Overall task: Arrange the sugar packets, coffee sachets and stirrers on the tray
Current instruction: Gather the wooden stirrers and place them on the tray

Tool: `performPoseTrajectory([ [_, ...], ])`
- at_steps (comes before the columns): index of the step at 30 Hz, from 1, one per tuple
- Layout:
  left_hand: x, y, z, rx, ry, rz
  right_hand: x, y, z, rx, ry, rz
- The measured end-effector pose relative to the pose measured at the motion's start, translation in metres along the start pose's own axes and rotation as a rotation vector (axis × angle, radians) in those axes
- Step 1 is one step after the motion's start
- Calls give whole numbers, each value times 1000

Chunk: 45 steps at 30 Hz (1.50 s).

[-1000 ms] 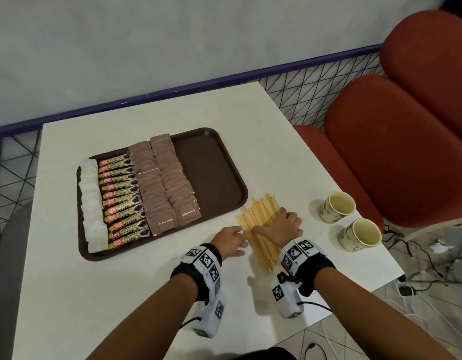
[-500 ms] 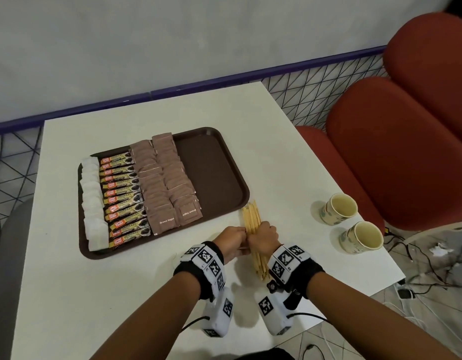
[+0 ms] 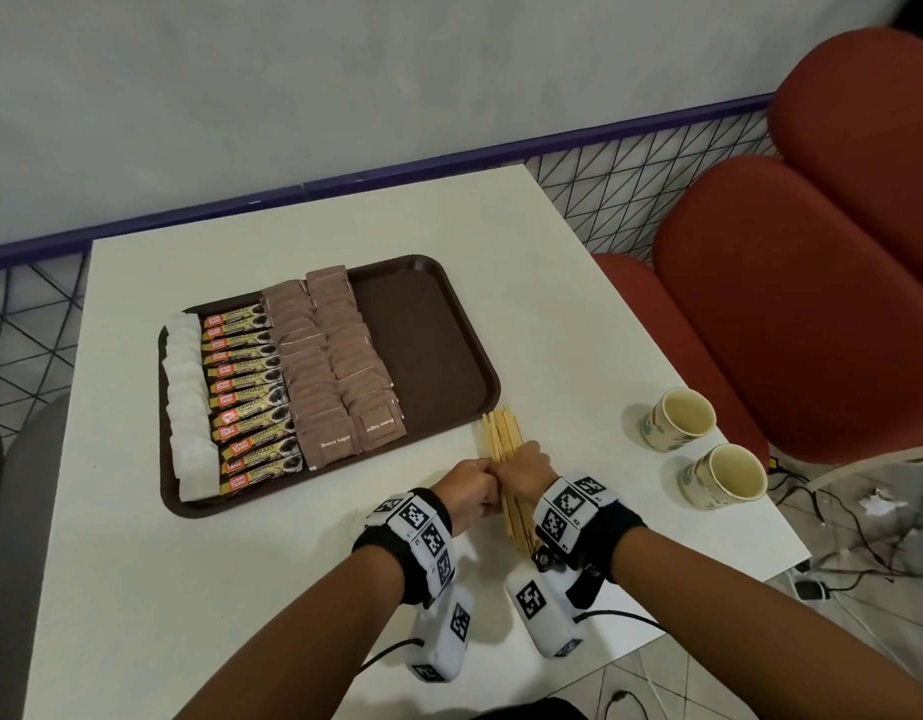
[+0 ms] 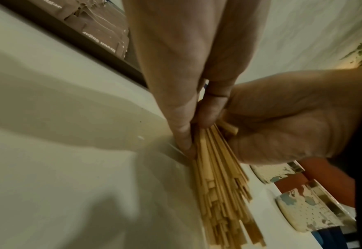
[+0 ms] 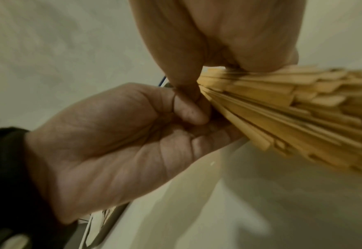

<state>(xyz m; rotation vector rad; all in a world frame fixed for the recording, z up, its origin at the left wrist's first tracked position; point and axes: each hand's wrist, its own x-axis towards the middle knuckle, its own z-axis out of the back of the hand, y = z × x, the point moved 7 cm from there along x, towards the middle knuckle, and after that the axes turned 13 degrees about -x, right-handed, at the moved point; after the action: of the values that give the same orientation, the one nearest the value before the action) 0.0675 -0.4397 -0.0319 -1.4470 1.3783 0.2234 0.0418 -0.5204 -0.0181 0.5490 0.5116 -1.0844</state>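
Most of the arranging looks done. On the brown tray (image 3: 449, 330) the left half is filled: a column of white sugar packets (image 3: 186, 402) at the far left, a column of coffee sachets (image 3: 246, 394) just beside it, then two overlapping columns of brown sugar packets (image 3: 335, 366). The right part of the tray is bare.

What is left is the stirrers (image 3: 501, 439). They lie as one gathered bundle on the table (image 3: 189, 589), just off the tray's near right corner, their far ends close to its rim. The left hand (image 3: 470, 485) and right hand (image 3: 527, 467) meet over the middle of the bundle and squeeze it from both sides. In the wrist views the fingers (image 4: 182, 134) of each hand curl round the sticks, thumb against fingertips. The bundle's near ends seem slightly raised, though that is hard to tell.

Judging by this, one step remains: carrying the bundle onto the bare right side.

Two paper cups (image 3: 680, 418) stand to the right, apart from the work.
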Motion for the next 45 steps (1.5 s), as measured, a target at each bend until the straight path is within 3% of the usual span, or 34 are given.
performPoseTrajectory([
  [5,-2,-1,-3,1,10,-9,3,0,-1,99,108,102],
  [10,-7,0,1,-11,35,-17,6,-5,-1,80,113,107],
  [17,-20,-12,-3,-99,124,-29,60,-21,-29,307,148,257],
  [21,-23,-16,-2,-172,94,-115,17,-9,4,411,110,377],
  [26,-35,-29,23,244,-30,-270,-10,10,23,707,219,412],
  [29,-42,-33,23,318,85,-222,-21,31,23,853,298,407],
  [32,-53,-46,22,297,146,-290,-41,60,21,955,349,467],
  [35,-61,-58,33,359,88,-379,-54,83,13,954,402,530],
  [39,-63,-60,55,396,-24,-391,-63,102,8,956,457,579],
  [43,-66,-64,67,292,-103,-448,-68,117,16,780,318,705],
  [45,-69,-65,66,251,-94,-447,-67,121,19,803,287,725],
])
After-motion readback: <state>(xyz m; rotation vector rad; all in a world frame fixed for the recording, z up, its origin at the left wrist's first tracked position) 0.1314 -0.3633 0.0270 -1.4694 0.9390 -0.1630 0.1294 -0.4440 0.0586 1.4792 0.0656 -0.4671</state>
